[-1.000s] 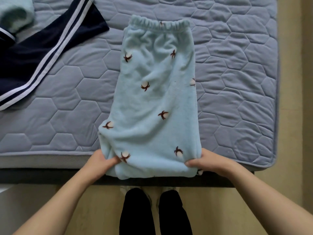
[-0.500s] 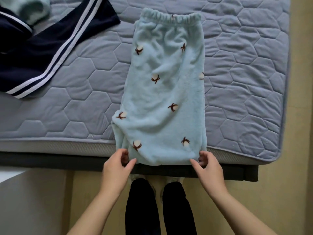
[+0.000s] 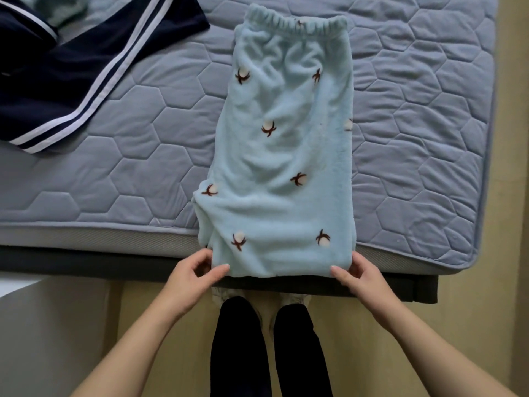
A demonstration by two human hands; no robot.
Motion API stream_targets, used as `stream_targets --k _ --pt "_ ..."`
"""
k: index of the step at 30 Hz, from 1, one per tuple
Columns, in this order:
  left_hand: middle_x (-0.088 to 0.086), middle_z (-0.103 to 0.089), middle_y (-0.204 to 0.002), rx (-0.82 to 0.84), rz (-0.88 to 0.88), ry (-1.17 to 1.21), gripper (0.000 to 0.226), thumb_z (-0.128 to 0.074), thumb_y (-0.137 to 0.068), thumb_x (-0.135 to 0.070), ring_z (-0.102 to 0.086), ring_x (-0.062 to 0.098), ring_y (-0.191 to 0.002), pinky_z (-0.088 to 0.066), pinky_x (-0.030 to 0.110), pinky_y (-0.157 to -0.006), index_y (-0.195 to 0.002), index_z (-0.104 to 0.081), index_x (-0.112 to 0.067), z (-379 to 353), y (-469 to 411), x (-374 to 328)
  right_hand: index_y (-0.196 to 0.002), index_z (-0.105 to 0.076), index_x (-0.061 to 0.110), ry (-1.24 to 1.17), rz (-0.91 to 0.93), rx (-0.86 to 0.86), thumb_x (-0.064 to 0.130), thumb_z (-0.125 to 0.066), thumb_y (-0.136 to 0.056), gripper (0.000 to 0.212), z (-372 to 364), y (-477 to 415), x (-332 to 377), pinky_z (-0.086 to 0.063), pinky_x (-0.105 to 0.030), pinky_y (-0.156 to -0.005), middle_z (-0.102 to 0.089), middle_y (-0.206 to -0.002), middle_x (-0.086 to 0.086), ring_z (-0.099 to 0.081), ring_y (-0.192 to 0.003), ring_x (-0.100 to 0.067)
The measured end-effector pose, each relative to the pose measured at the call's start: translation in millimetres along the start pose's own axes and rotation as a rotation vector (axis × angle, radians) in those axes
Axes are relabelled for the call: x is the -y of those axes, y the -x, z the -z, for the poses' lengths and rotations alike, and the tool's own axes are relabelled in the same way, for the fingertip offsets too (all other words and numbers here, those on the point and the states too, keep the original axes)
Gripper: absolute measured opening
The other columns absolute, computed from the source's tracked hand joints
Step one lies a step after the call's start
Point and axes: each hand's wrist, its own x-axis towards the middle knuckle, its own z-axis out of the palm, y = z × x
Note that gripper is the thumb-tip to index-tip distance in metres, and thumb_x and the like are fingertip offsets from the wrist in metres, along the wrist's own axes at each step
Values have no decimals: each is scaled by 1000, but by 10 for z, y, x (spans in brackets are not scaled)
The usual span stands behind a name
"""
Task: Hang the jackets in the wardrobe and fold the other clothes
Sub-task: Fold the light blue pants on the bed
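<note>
I see the folded pale-blue fleece pajama pants (image 3: 286, 156) flat on the quilted mattress (image 3: 415, 138), waistband far, near edge overhanging the bed's side. My left hand (image 3: 194, 277) pinches the near left corner, my right hand (image 3: 357, 277) the near right. A navy striped garment (image 3: 57, 90) lies far left.

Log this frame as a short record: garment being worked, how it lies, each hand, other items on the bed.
garment: light blue fleece pants, brown-and-white motifs
lie: flat on the mattress, elastic waistband at the far end, near edge over the mattress side
left hand: pinches the near left corner
right hand: pinches the near right corner
other items: navy garment with white stripes, far left; pale green cloth at the top-left, partly cut off
</note>
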Motion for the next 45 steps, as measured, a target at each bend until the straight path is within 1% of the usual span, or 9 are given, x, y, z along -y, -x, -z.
stream_targets --k 5,12,18,23,27,31,35,40,45 --pt "-9 -61 -64 -135 117 -30 15 -67 -86 -8 -51 12 -69 -40 18 -63 -72 -66 -12 50 -69 128 -93 -68 23 17 -99 -75 18 -60 -93 9 39 -68 -117 -40 -17 -57 -64 -66 15 -54 -67 -7" --pt "-15 -70 -74 -173 -11 -4 12 -75 -79 -21 -60 -5 -64 -47 9 -57 -85 -68 -28 78 -172 -246 -100 -70 26 40 36 -54 32 -67 -87 15 32 -203 374 -56 -19 -69 -74 -96 12 -70 -87 -4" --pt "6 -64 -75 -334 164 109 11 -63 -90 -18 -53 17 -64 -43 27 -59 -81 -66 -13 85 -313 -197 -85 -66 14 92 9 -287 22 -58 -94 14 87 -433 443 -44 -27 -57 -67 -80 -3 -59 -72 -17" --pt "-5 -63 -68 -190 222 208 13 -59 -91 -22 -53 12 -65 -36 26 -57 -81 -67 -18 197 -400 -270 -93 -68 18 1 -54 -191 33 -62 -91 17 152 -471 458 -48 -18 -53 -73 -84 5 -67 -70 -5" --pt "-14 -69 -69 -219 102 145 14 -63 -88 -34 -61 -3 -61 -45 15 -52 -84 -69 -22 198 -638 -567 -92 -70 24 -69 -9 -182 42 -60 -90 21 123 -791 824 -56 -30 -68 -74 -92 6 -71 -82 -11" --pt "8 -65 -82 -386 219 187 23 -60 -93 -27 -57 18 -75 -45 28 -66 -91 -67 -4 185 -781 -573 -93 -68 11 -74 10 -326 26 -56 -95 20 60 -1098 1023 -51 -31 -68 -70 -82 2 -64 -76 -15" --pt "5 -59 -74 -375 308 177 19 -57 -93 -25 -55 18 -71 -47 31 -68 -81 -64 -13 313 -849 -587 -83 -65 13 -12 -62 -294 29 -57 -94 21 121 -1146 1024 -48 -31 -65 -68 -84 -3 -61 -75 -16" --pt "-10 -57 -86 -509 -33 -168 29 -59 -87 -45 -54 6 -78 -38 21 -64 -98 -52 -19 304 -1115 -1011 -89 -68 13 -101 31 -277 39 -58 -93 28 137 -1286 1368 -54 -27 -70 -71 -91 -3 -66 -78 -8" --pt "14 -62 -105 -459 -181 -520 40 -44 -94 -51 -56 34 -97 -35 37 -71 -105 -48 -13 -182 -1686 -1470 -85 -65 17 -57 138 -371 39 -49 -97 30 -79 -1662 1808 -51 -22 -75 -70 -95 4 -64 -85 -7"
